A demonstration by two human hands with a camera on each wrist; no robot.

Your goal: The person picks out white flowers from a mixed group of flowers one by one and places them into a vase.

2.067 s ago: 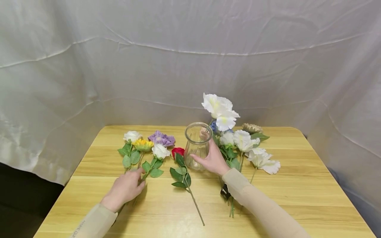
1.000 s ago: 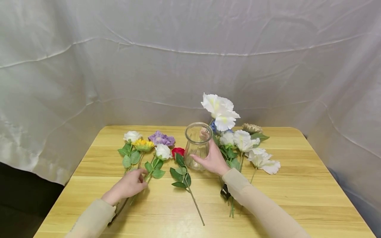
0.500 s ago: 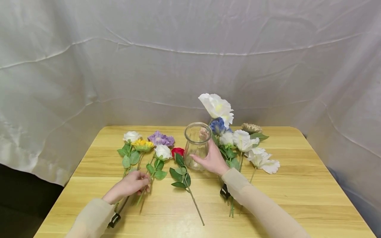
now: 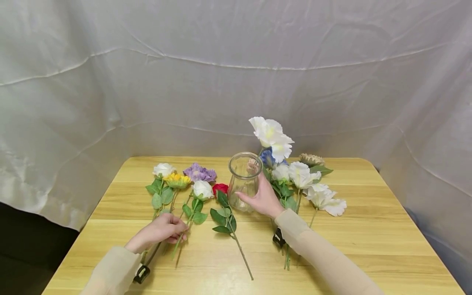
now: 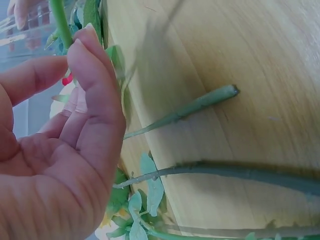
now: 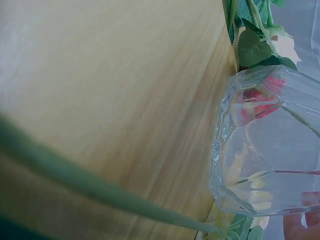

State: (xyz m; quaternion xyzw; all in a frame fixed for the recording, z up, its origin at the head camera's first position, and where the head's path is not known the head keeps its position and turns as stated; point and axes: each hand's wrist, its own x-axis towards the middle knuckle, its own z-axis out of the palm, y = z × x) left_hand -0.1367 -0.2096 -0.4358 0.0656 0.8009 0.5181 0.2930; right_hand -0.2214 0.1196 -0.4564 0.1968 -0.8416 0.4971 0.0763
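Observation:
My left hand [image 4: 162,231] pinches the green stem [image 5: 61,22] of a white rose [image 4: 203,189] between thumb and index finger, as the left wrist view shows. The rose points away, left of the vase. My right hand [image 4: 262,196] grips the ribbed clear glass vase [image 4: 236,186] from its right side, thumb in front. Stems show through the glass [image 6: 270,145] in the right wrist view. A large white flower [image 4: 271,135] rises behind the rim, leaning right. A red rose [image 4: 220,188] lies against the vase's left side, its stem towards me.
Left on the wooden table [image 4: 368,246] lie another white rose [image 4: 164,169], a yellow flower [image 4: 177,179] and a purple flower [image 4: 200,172]. White flowers [image 4: 324,198], a blue flower [image 4: 267,156] and a beige flower [image 4: 312,159] are at right. Grey cloth [image 4: 236,82] hangs behind.
My left hand has shifted slightly right, bringing the white rose and its stem right and towards me. The large white flower turned briefly and swung back. My right hand stays on the vase.

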